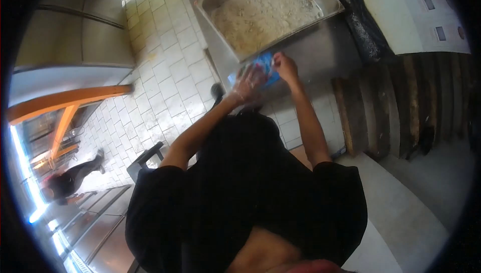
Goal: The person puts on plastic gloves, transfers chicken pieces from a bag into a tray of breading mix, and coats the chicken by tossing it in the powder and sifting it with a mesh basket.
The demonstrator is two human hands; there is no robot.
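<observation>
A blue printed packet (272, 76) is in front of my body, just below the near edge of a metal tray. My left hand (246, 83) lies over its left part, and something clear and shiny, like a thin plastic film, seems to cover that hand. Motion smears its fingers. At the packet's right edge, my right hand (285, 66) has its fingers pinched together, with a small whitish bit showing beside the fingertips. Whatever is inside the packet is hidden.
The deep metal tray (235, 47) holds pale, crumbly flour-like powder (270, 10) and rests on a steel table (325, 45). Brown slatted boards (401, 107) stand at the right. Steel cabinets (75, 32) and an orange frame (70, 103) are at the left. Another person (70, 180) is at far left.
</observation>
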